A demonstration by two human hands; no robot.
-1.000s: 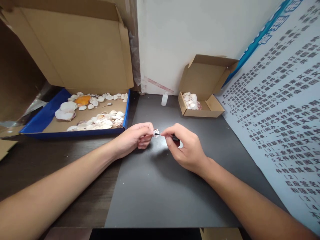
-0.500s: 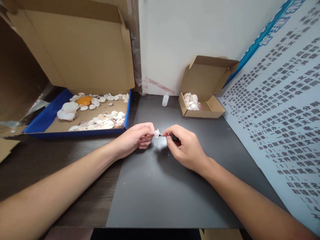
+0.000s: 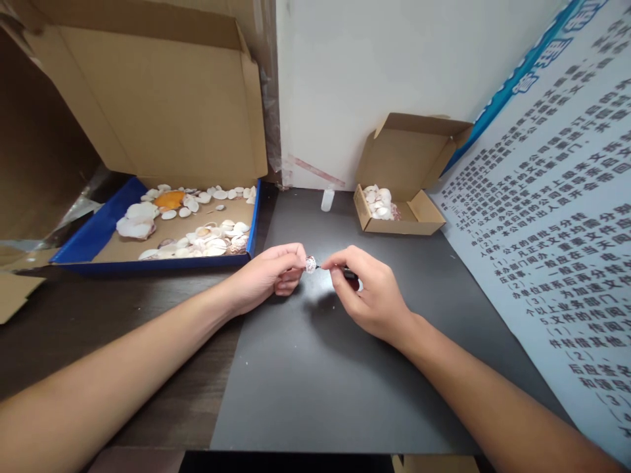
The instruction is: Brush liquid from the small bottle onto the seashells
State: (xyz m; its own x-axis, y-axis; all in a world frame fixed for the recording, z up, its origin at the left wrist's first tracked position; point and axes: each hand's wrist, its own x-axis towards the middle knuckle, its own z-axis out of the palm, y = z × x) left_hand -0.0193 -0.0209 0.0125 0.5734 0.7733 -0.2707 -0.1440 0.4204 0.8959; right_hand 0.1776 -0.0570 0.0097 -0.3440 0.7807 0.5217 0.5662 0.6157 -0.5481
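Observation:
Pinched between the thumb and fingers of my left hand (image 3: 276, 269) is a small seashell (image 3: 310, 264), pale with reddish-brown speckles. My right hand (image 3: 367, 282) is closed around a thin black tool (image 3: 350, 273), perhaps a pen or small brush; its exact kind I cannot make out. The tool's dark tip points left and reaches the shell's right side or stops just short of it. Both hands are held above the grey mat (image 3: 305, 387), and their shadow falls below them.
At the left, an open blue box (image 3: 79, 243) holds many white shells and an orange one (image 3: 170, 200). A small cardboard box (image 3: 404, 226) with shells stands at the back right, beside a small white bottle (image 3: 327, 199). A printed sheet (image 3: 566, 217) slopes along the right.
The view has shifted very slightly. Both hands keep nearly the same pose, and the shell looks turned a little in my left fingers.

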